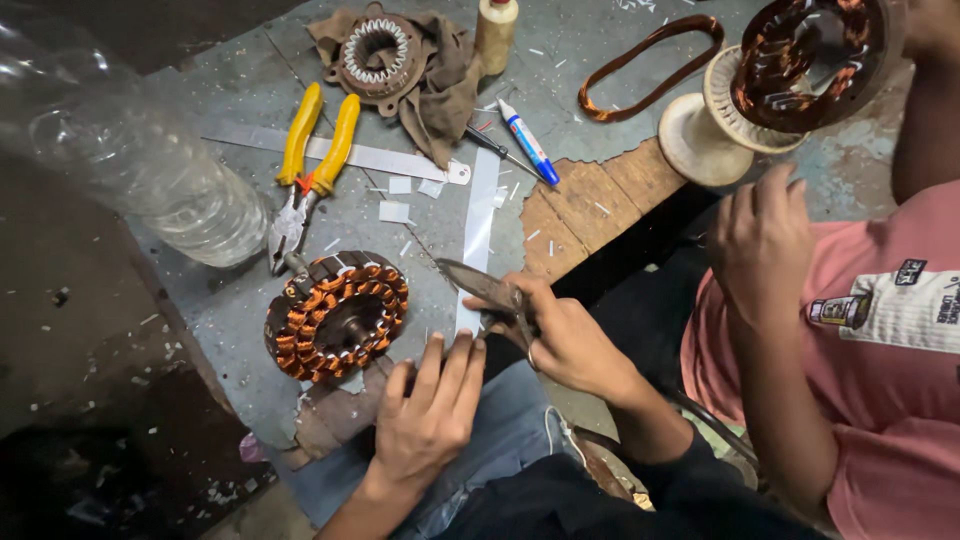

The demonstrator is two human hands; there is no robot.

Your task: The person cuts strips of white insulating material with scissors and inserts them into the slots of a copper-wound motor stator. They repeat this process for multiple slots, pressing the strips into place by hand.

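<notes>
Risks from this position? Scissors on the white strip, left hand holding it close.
1. The left hand pinches the white strip right beside the blades of the scissors held in the right hand; a slip could nick a finger.
2. The wound stator lies close to the left of the cut; a stray blade tip might scrape its copper coils.
3. Another person's hand works close by on the right; a bump could throw the cut off.

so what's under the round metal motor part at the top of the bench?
A crumpled brown rag lies under the motor part, spreading right and down. The painted bench beneath is covered there.
</notes>
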